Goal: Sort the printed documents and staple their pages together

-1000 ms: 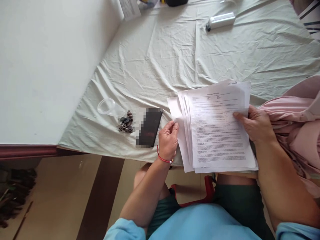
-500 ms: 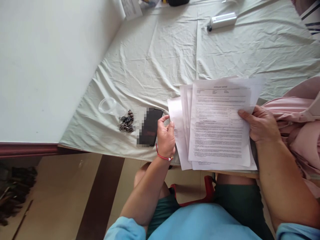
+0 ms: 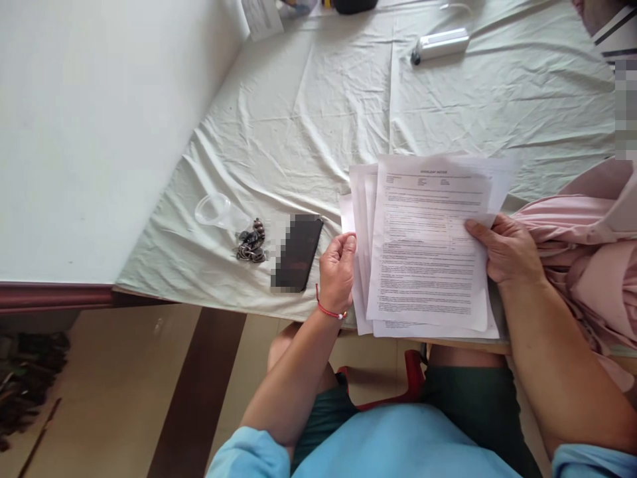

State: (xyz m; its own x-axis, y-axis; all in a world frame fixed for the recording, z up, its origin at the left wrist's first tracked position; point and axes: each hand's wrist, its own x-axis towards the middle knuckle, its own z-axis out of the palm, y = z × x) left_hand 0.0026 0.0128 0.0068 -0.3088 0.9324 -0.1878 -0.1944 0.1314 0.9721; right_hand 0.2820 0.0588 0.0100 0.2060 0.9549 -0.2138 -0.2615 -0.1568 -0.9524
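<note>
Several printed sheets of paper [image 3: 428, 245] form a loose, uneven stack at the front edge of the cloth-covered table [image 3: 318, 133]. My right hand [image 3: 515, 249] grips the stack on its right side, thumb on top of the printed front page. At the left edge, my left hand [image 3: 338, 269] is closed, thumb against curled fingers, pinching the outer sheets; the exact grip is partly hidden. A black phone [image 3: 301, 255] lies flat just left of my left hand. Beyond it are a bunch of keys [image 3: 253, 249] and a clear plastic cup [image 3: 219, 210] on its side.
A silver cylinder [image 3: 442, 45] with a black end lies toward the back. Pink fabric [image 3: 582, 226] is bunched on the right. At the far left corner are a paper packet [image 3: 263, 18] and a black object [image 3: 354, 5]. A white wall [image 3: 99, 133] bounds the left side.
My left hand has moved slightly right with its fingers closing more. My right hand has shifted a little left with the stack, and the leftmost sheet now sticks out less.
</note>
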